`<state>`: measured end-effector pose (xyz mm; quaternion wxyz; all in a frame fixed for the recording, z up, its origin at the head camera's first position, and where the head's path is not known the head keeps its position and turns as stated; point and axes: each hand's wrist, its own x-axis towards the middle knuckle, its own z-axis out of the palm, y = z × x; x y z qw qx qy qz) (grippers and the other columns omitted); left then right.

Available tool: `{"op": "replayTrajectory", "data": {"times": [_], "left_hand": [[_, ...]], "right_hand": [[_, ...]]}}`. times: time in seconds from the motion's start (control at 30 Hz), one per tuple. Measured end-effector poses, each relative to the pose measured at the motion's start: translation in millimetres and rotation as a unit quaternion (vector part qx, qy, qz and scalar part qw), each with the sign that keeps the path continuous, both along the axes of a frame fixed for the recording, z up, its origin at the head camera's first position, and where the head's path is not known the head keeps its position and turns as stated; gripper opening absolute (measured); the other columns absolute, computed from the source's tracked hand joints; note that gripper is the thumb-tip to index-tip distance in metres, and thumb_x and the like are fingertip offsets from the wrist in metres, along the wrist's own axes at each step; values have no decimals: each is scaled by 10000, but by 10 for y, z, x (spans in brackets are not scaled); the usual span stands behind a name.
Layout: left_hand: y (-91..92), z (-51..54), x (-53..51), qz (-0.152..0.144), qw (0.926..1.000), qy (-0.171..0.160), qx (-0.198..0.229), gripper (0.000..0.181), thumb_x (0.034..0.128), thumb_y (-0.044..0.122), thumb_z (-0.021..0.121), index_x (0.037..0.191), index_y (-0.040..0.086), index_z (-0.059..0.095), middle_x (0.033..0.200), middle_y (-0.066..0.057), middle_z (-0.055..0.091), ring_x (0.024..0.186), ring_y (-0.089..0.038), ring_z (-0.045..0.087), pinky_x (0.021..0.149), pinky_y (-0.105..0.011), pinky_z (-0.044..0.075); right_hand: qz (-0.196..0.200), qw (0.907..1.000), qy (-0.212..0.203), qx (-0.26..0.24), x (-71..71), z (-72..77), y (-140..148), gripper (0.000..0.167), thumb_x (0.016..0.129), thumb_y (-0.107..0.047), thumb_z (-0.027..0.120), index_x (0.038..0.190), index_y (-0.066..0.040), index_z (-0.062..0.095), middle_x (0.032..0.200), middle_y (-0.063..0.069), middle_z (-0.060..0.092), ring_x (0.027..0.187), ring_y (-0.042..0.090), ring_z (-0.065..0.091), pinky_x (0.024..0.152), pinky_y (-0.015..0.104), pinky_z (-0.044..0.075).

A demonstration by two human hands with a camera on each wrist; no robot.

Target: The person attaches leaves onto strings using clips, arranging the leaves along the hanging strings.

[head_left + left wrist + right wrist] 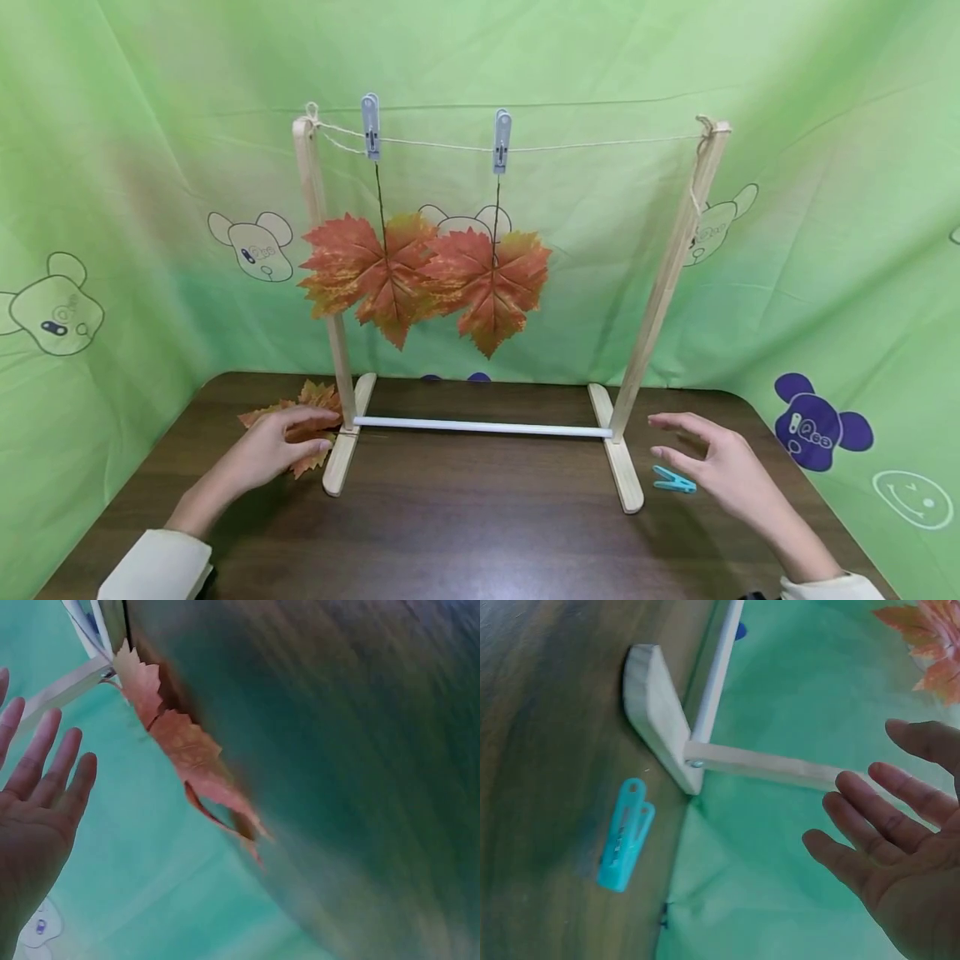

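Over an orange maple leaf on the table's left side hovers my left hand, holding nothing. The left wrist view shows the hand apart from the leaf. My right hand is beside a turquoise clothespin lying on the table, fingers relaxed and not touching it. In the right wrist view the clothespin lies below the hand. Two grey clothespins, a left one and a right one, grip the stems of a left leaf and a right leaf on a string.
The string spans two wooden posts, the left and the right. A white bar joins their feet on the brown table. A green printed cloth hangs behind.
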<state>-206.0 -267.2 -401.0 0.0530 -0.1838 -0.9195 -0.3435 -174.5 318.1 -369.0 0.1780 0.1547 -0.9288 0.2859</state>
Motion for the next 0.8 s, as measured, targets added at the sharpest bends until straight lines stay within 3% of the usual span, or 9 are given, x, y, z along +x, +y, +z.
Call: {"op": "replayTrajectory", "data": {"times": [0.23, 0.5, 0.6, 0.8], "left_hand": [[-38, -66, -90, 141, 9992, -378, 61, 385, 945, 253, 793, 1306, 132, 734, 1278, -92, 749, 1218, -356, 669, 987, -568, 541], [-41, -113, -185, 157, 9976, -677, 29, 378, 961, 201, 773, 1323, 108, 719, 1311, -119, 731, 1177, -302, 660, 980, -533, 540], [-37, -123, -213, 129, 9972, -735, 44, 369, 969, 193, 762, 1323, 95, 716, 1321, -133, 725, 1209, -334, 661, 997, -557, 540], [-21, -163, -244, 70, 9968, -792, 102, 360, 979, 187, 750, 1321, 80, 712, 1297, -129, 735, 1248, -373, 663, 1005, -551, 546]], "right_hand": [[-124, 9986, -440, 255, -30, -100, 83, 407, 877, -235, 855, 1260, -157, 741, 1236, 76, 769, 1127, -138, 540, 892, 92, 408], [-130, 9969, -663, 402, -73, -193, 173, 407, 868, -222, 860, 1246, -126, 743, 1234, 101, 765, 1103, -27, 611, 881, 167, 470], [-153, 9958, -720, 540, -98, -217, 203, 411, 860, -215, 863, 1238, -107, 741, 1226, 108, 766, 1114, 112, 659, 890, 249, 508], [14, 9926, -1063, 590, -146, -281, 265, 425, 863, -182, 853, 1243, -48, 720, 1214, 155, 759, 1130, 421, 692, 900, 526, 564]]}}
